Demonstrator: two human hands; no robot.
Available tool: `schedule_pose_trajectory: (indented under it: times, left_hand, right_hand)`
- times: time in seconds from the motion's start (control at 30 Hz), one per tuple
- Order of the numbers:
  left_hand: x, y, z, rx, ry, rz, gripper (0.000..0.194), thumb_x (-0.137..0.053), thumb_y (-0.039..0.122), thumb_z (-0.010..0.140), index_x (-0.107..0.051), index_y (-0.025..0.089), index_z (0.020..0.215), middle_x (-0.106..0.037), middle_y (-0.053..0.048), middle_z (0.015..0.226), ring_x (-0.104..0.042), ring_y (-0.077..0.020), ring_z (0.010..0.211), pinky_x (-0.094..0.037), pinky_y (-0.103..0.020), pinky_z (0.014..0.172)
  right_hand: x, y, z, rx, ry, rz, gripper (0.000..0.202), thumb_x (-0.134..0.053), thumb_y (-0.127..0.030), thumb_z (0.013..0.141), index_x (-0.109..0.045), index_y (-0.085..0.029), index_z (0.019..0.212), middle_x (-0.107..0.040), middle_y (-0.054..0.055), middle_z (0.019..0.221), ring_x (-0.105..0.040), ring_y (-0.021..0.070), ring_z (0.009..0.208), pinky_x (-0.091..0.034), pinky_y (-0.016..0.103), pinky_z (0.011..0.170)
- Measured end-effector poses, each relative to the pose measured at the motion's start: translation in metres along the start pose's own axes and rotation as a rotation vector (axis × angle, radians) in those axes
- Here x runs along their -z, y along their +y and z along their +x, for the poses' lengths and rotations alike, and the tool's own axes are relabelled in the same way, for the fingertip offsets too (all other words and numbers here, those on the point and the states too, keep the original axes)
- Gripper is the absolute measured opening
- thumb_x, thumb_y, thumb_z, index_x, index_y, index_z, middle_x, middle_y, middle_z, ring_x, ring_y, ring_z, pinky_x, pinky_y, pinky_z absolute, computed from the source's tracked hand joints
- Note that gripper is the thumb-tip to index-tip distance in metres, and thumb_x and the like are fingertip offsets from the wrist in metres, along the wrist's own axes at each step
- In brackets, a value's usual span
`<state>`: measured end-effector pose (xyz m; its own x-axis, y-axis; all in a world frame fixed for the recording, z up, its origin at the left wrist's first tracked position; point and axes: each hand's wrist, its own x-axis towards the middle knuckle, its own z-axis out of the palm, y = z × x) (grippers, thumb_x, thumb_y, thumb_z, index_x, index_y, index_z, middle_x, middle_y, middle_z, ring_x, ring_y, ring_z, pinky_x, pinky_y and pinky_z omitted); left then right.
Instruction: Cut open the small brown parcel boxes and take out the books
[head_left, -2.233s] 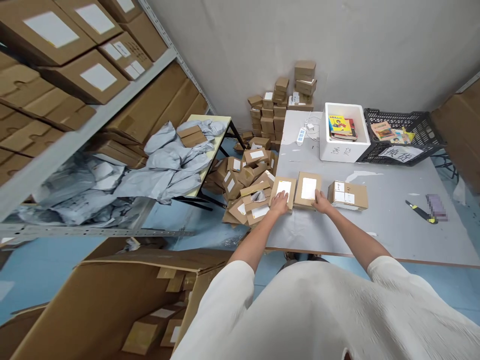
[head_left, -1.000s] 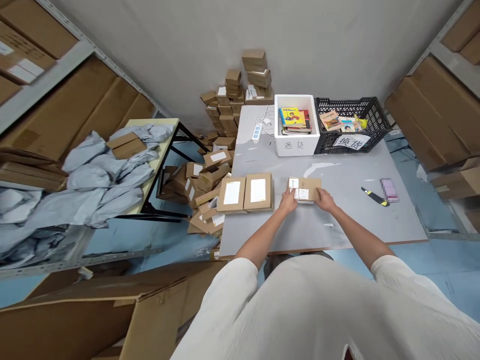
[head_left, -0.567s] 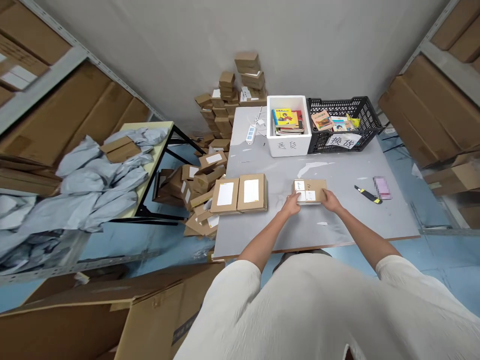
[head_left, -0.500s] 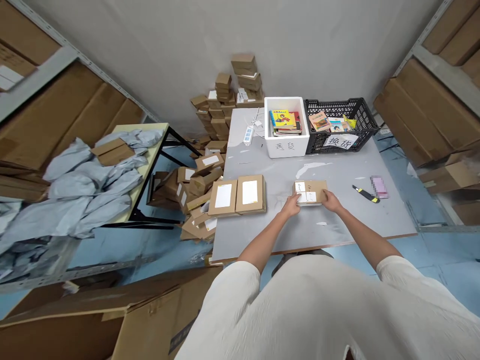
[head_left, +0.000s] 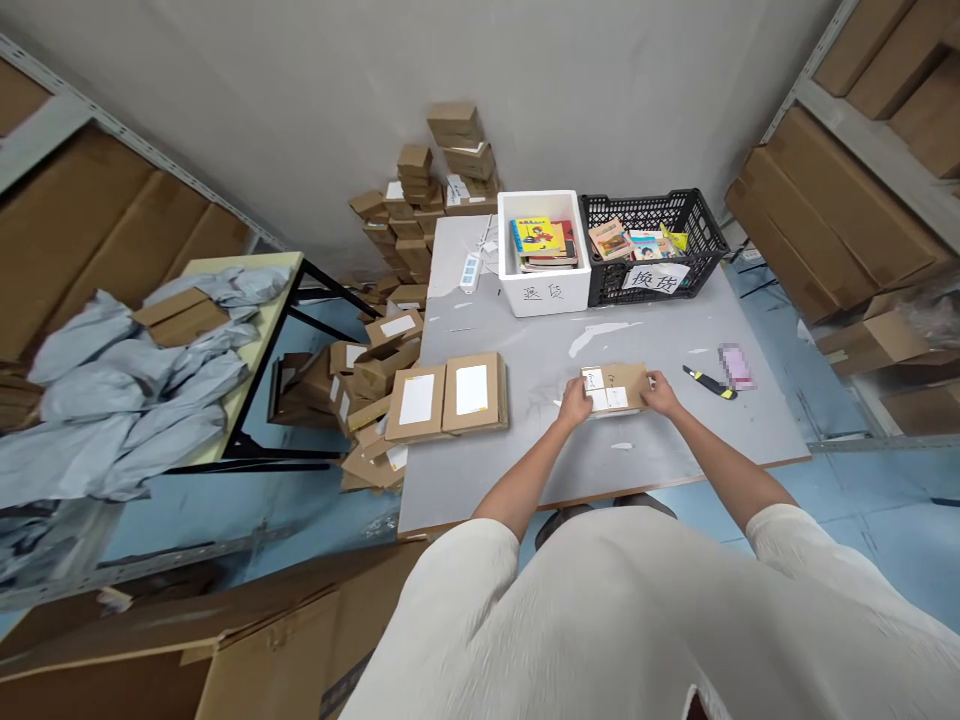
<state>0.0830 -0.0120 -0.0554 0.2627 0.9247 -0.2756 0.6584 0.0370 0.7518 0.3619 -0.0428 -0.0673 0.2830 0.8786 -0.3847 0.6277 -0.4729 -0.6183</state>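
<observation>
A small brown cardboard box (head_left: 628, 378) with white labels on top is between my two hands, over the grey table (head_left: 540, 460). My left hand (head_left: 576, 403) grips its left end, and my right hand (head_left: 660, 393) has its fingers closed on the right end. Whether the box rests on the table or is slightly raised, I cannot tell. Off to the right of it lies a black and yellow utility knife (head_left: 709, 382), beside a pinkish item (head_left: 738, 368) that is blurred out. Two flat cardboard boxes (head_left: 472, 390) with white labels sit side by side to the left.
At the table's back stand a white foam box (head_left: 545, 296) and a black crate (head_left: 694, 262), both with books inside. A power strip (head_left: 470, 272) lies nearby. Cardboard boxes (head_left: 409, 225) pile up behind and left; grey parcels (head_left: 127, 370) cover a side table.
The view has swung slightly to the right, so the scene sits further left. My left hand has shifted from the box's front left to its left end; both hands still hold it.
</observation>
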Motion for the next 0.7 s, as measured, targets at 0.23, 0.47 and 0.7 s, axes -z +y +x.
schedule_pose_trajectory:
  times: [0.23, 0.47, 0.7]
  left_hand:
    - [-0.014, 0.01, 0.039, 0.28, 0.064, -0.06, 0.083, -0.066, 0.021, 0.094, -0.036, 0.021, 0.172, -0.061, -0.015, 0.164, -0.059, -0.0314, 0.152, -0.049, -0.046, 0.126]
    - [-0.026, 0.012, 0.027, 0.357, 0.075, -0.103, 0.093, -0.071, 0.029, 0.091, -0.027, 0.024, 0.173, -0.067, -0.011, 0.157, -0.065, -0.0287, 0.144, -0.052, -0.04, 0.118]
    - [-0.006, 0.03, 0.029, 0.338, 0.114, -0.194, 0.065, -0.069, 0.027, 0.094, -0.044, 0.029, 0.155, -0.073, -0.008, 0.144, -0.071, -0.0251, 0.128, -0.054, -0.038, 0.108]
  right_hand:
    - [0.01, -0.002, 0.045, 0.016, -0.192, 0.08, 0.09, -0.065, -0.035, 0.089, -0.033, -0.021, 0.173, -0.06, 0.019, 0.161, -0.069, 0.0298, 0.133, -0.053, 0.046, 0.117]
    - [0.008, 0.0, 0.042, 0.022, -0.291, 0.091, 0.101, -0.067, -0.052, 0.093, -0.023, -0.022, 0.179, -0.07, 0.015, 0.151, -0.071, 0.0326, 0.129, -0.053, 0.05, 0.117]
    - [0.013, -0.012, 0.033, -0.008, -0.185, 0.156, 0.109, -0.067, -0.061, 0.093, -0.012, -0.026, 0.181, -0.059, 0.016, 0.163, -0.064, 0.0337, 0.141, -0.05, 0.049, 0.122]
